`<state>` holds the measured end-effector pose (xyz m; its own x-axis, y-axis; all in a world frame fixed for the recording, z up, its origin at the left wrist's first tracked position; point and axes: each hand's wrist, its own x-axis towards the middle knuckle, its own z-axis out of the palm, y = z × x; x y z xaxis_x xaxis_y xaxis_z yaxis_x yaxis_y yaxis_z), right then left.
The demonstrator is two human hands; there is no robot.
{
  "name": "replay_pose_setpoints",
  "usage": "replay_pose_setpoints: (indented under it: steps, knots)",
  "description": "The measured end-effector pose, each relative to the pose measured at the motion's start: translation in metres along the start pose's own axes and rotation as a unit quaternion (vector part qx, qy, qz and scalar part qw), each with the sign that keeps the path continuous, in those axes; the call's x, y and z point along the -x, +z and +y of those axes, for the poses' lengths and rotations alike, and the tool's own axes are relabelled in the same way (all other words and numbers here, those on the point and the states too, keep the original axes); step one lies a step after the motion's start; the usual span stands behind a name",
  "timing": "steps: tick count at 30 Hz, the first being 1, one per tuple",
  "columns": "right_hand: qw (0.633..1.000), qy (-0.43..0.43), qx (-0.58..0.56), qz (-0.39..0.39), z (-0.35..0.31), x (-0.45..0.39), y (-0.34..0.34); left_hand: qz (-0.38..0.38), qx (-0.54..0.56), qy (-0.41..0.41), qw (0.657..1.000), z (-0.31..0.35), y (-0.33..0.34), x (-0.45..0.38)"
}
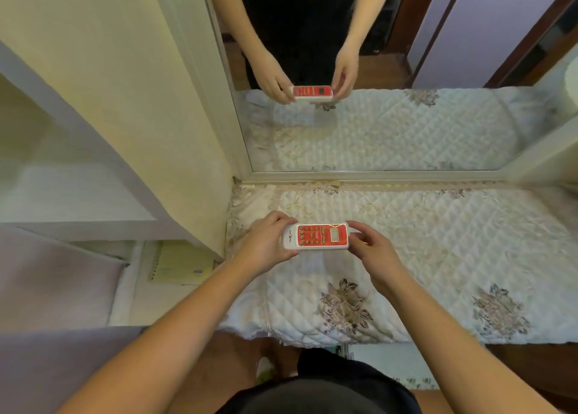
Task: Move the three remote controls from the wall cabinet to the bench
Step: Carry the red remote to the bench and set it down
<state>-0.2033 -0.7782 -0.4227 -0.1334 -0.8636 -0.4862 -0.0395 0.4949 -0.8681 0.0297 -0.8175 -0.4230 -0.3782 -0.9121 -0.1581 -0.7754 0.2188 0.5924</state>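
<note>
A white remote control (316, 236) with a red button face and a small screen lies crosswise just above the bench's quilted floral cushion (438, 251), near its left end. My left hand (266, 241) grips the remote's left end and my right hand (372, 251) holds its right end. Whether the remote touches the cushion I cannot tell. No other remote control is in view. The open wall cabinet (81, 194) with white shelves stands to the left.
A mirror (391, 126) at the back of the bench repeats the hands and remote. The cabinet's side panel (156, 116) borders the cushion's left end. A yellow-green notebook (183, 262) lies on the low surface under the cabinet. Wooden floor lies below the bench edge.
</note>
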Motion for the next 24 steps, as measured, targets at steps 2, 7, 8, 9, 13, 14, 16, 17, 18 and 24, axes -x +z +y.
replay_pose_setpoints:
  steps: [2,7,8,9,13,14,16,17,18,24]
  knots:
    - [1.0,0.018,0.005,-0.009,0.004,-0.02,-0.002,-0.01,-0.003,-0.016,1.0,-0.003,0.007,-0.014]
    - [0.999,0.049,0.011,-0.009,0.015,-0.06,-0.002,-0.029,-0.022,-0.031,0.999,-0.016,0.024,-0.045]
    - [0.999,0.052,0.012,-0.009,0.017,-0.066,-0.001,-0.031,-0.029,-0.035,0.998,-0.019,0.027,-0.051]
    - [0.998,0.055,0.018,-0.007,0.018,-0.071,0.0,-0.032,-0.037,-0.038,0.998,-0.021,0.029,-0.056]
    - [0.996,0.065,0.054,0.004,0.018,-0.087,0.004,-0.038,-0.048,-0.058,0.996,-0.029,0.04,-0.071]
    - [0.996,0.068,0.057,0.006,0.018,-0.091,0.005,-0.035,-0.048,-0.061,0.996,-0.031,0.042,-0.074]
    - [0.995,0.075,0.063,0.01,0.017,-0.097,0.006,-0.026,-0.044,-0.066,0.996,-0.033,0.046,-0.079]
    - [0.995,0.078,0.067,0.011,0.016,-0.099,0.006,-0.023,-0.039,-0.07,0.997,-0.034,0.046,-0.081]
    - [0.994,0.079,0.069,0.011,0.017,-0.101,0.005,-0.023,-0.034,-0.074,0.996,-0.035,0.048,-0.084]
    - [0.993,0.092,0.076,-0.005,0.02,-0.106,0.002,-0.033,-0.028,-0.076,0.996,-0.041,0.055,-0.089]
